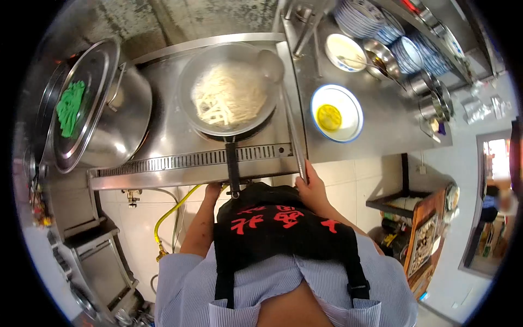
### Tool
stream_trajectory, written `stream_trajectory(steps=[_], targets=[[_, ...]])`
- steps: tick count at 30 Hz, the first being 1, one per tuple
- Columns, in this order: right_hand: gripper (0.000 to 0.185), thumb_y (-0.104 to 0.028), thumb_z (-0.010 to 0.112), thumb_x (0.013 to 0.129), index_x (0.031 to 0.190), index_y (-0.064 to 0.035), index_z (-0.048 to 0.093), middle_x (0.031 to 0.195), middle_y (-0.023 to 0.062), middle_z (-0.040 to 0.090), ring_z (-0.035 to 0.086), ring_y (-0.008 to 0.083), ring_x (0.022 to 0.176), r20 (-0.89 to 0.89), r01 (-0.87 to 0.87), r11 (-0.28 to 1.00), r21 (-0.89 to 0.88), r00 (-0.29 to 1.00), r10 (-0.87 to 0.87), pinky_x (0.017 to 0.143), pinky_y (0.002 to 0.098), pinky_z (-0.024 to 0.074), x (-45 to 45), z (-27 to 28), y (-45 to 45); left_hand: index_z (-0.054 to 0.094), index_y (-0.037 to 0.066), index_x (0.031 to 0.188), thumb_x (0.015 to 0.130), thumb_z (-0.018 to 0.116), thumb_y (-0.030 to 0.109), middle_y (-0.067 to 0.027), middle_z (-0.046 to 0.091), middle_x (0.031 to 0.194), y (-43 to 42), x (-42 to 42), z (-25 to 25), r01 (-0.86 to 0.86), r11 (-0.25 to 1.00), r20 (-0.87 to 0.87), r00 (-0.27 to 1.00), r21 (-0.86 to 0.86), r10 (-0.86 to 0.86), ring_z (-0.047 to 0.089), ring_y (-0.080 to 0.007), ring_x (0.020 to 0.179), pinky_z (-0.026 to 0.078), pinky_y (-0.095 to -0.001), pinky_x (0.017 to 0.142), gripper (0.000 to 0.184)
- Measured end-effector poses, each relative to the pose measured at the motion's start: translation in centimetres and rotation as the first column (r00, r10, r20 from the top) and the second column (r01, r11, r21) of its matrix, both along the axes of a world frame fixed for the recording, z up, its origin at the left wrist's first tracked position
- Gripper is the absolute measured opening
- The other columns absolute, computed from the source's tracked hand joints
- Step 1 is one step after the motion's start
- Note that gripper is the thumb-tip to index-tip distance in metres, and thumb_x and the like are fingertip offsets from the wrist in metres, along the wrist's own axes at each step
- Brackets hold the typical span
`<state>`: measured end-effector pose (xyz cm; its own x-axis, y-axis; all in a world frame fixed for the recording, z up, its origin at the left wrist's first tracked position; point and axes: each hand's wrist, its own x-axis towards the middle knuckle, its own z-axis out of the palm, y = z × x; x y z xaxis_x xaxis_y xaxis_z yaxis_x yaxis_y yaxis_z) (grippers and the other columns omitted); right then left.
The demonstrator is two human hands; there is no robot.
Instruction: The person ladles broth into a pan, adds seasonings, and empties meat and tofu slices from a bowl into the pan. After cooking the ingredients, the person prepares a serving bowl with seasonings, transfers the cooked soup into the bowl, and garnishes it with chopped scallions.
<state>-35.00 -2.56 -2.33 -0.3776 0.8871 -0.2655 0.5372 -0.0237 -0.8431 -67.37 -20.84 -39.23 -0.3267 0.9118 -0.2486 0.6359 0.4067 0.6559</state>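
Note:
A pan (188, 111) with a black handle (232, 163) sits on the stove, holding pale noodles (226, 95) under rising steam. My right hand (311, 188) is closed round the long metal handle of a ladle (271, 65), whose bowl rests at the pan's right rim. Below the stove's front edge, my left hand (214, 191) is beside the pan handle; its fingers are mostly hidden at the edge. To the right of the stove stands a white bowl (351, 103) with a blue rim and yellow liquid in it.
At the left is a large steel pot (131, 120) with a tilted lid (90, 128) and a green cloth (71, 109). Another bowl (346, 46), metal bowls and stacked dishes (359, 19) stand at the back right. A yellow hose (169, 212) hangs below the stove.

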Motion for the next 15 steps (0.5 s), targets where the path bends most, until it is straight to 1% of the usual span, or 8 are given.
stream_trajectory(steps=[1, 3, 5, 6, 7, 10, 13, 15], targets=[[0.057, -0.017, 0.052, 0.086, 0.139, -0.008, 0.031, 0.107, 0.0267, 0.059, 0.06, 0.0386, 0.097, -0.011, 0.003, 1.0, -0.008, 1.0, -0.003, 0.081, 0.0383, 0.0467, 0.1, -0.3, -0.1, 0.06, 0.006, 0.093, 0.084, 0.051, 0.021, -0.011, 0.059, 0.069, 0.1, 0.0, 0.2, 0.035, 0.997, -0.052, 0.998, -0.072, -0.039, 0.056, -0.0231, 0.059, 0.045, -0.0365, 0.05, 0.019], [0.056, -0.016, 0.052, 0.086, 0.138, -0.007, 0.033, 0.109, 0.0256, 0.059, 0.061, 0.0346, 0.097, 0.001, -0.008, 1.0, 0.024, 1.0, 0.008, 0.082, 0.0363, 0.0467, -0.2, 0.6, -0.1, 0.06, 0.005, 0.095, 0.079, 0.055, 0.016, -0.017, 0.063, 0.079, 0.5, 0.6, 1.2, -0.066, 0.979, 0.109, 0.99, -0.192, 0.088, 0.064, -0.0312, 0.074, 0.051, -0.0433, 0.06, 0.02], [0.055, -0.015, 0.052, 0.086, 0.137, -0.0065, 0.034, 0.11, 0.0249, 0.059, 0.062, 0.0327, 0.095, 0.02, -0.012, 1.0, 0.026, 1.0, 0.011, 0.081, 0.0347, 0.0467, 0.1, -0.5, -0.1, 0.06, 0.005, 0.092, 0.08, 0.054, 0.019, -0.0164, 0.063, 0.077, 0.9, 0.7, 2.6, -0.063, 0.967, 0.115, 0.989, -0.245, 0.094, 0.063, -0.0308, 0.072, 0.051, -0.0432, 0.061, 0.019], [0.055, -0.014, 0.052, 0.086, 0.137, -0.0062, 0.034, 0.11, 0.0246, 0.059, 0.062, 0.0317, 0.094, 0.03, -0.01, 1.0, 0.028, 1.0, 0.009, 0.08, 0.034, 0.0467, 0.1, -0.8, 0.0, 0.061, 0.006, 0.09, 0.08, 0.052, 0.02, -0.0157, 0.063, 0.075, 1.1, 0.9, 3.9, -0.075, 0.975, 0.113, 0.989, -0.208, 0.1, 0.063, -0.03, 0.071, 0.051, -0.0427, 0.061, 0.019], [0.055, -0.013, 0.052, 0.085, 0.136, -0.0052, 0.035, 0.111, 0.0237, 0.058, 0.062, 0.0304, 0.09, 0.006, 0.018, 1.0, -0.023, 1.0, -0.018, 0.079, 0.033, 0.0468, -0.1, -0.4, -0.1, 0.061, 0.007, 0.088, 0.081, 0.051, 0.022, -0.0149, 0.063, 0.072, 1.2, 1.2, 4.4, -0.086, 0.982, 0.111, 0.988, -0.171, 0.106, 0.064, -0.0292, 0.071, 0.051, -0.0422, 0.062, 0.02], [0.055, -0.012, 0.053, 0.085, 0.137, -0.0043, 0.035, 0.111, 0.0227, 0.059, 0.062, 0.0285, 0.088, -0.014, 0.023, 1.0, -0.005, 1.0, -0.023, 0.077, 0.0327, 0.0469, -0.1, -0.8, -0.1, 0.058, 0.006, 0.101, 0.089, 0.046, 0.023, -0.0134, 0.064, 0.084, 2.0, 0.6, 4.4, 0.085, 0.921, 0.007, 0.996, -0.38, -0.089, 0.061, -0.0267, 0.085, 0.047, -0.0388, 0.075, 0.023], [0.056, -0.012, 0.053, 0.085, 0.137, -0.0036, 0.035, 0.111, 0.0217, 0.059, 0.062, 0.0266, 0.09, 0.012, 0.025, 0.997, -0.077, 1.0, -0.024, 0.078, 0.0324, 0.047, -0.3, 0.1, 0.0, 0.057, 0.007, 0.104, 0.089, 0.046, 0.026, -0.0135, 0.064, 0.085, 2.5, 1.0, 6.0, 0.082, 0.884, 0.007, 0.996, -0.46, -0.089, 0.061, -0.0271, 0.087, 0.047, -0.0392, 0.077, 0.027], [0.057, -0.012, 0.054, 0.085, 0.137, -0.0035, 0.034, 0.11, 0.021, 0.06, 0.062, 0.0251, 0.088, 0.004, 0.021, 0.997, -0.07, 1.0, -0.021, 0.078, 0.0318, 0.0471, -0.2, 0.0, 0.0, 0.056, 0.007, 0.105, 0.088, 0.047, 0.025, -0.0135, 0.064, 0.086, 2.8, 1.0, 7.1, 0.093, 0.857, 0.031, 0.996, -0.506, -0.089, 0.062, -0.0273, 0.085, 0.048, -0.0395, 0.076, 0.027]])
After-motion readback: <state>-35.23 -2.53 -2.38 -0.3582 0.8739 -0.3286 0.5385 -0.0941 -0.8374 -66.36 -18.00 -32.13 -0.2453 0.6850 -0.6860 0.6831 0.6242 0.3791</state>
